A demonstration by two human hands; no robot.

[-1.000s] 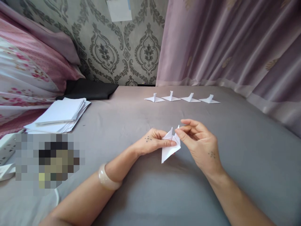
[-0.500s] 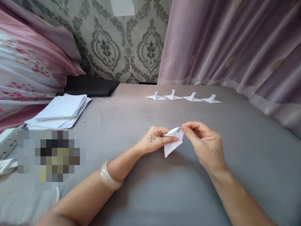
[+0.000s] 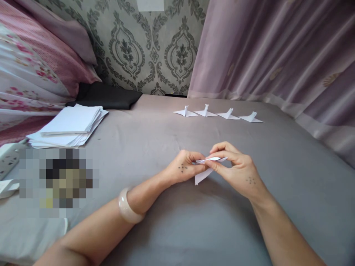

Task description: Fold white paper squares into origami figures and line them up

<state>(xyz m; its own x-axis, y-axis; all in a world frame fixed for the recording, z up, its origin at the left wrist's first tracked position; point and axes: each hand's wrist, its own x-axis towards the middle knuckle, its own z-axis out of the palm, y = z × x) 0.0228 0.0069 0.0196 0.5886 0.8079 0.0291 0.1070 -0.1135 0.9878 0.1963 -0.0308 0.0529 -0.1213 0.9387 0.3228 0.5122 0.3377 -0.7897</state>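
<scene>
A folded white piece of paper (image 3: 203, 175) is held between both my hands above the grey cloth. My left hand (image 3: 187, 166) pinches its left side between thumb and fingers. My right hand (image 3: 234, 160) is closed on its right side, thumb in front and fingers behind. The upper edge lies nearly flat across my fingertips, and one pointed part hangs down below the left thumb. My fingers hide much of the paper's middle. A pale bangle (image 3: 127, 207) circles my left wrist.
Several folded white paper figures (image 3: 205, 111) stand in a row at the back. A stack of white paper (image 3: 69, 122) lies at the left, before a black folded item (image 3: 108, 96). A white power strip (image 3: 9, 157) is at the left edge; a blurred patch hides things beside it.
My right hand has moved left and closed over the paper, where before its fingertips pinched only a tip. The paper's top has turned flatter. The view has shifted slightly.
</scene>
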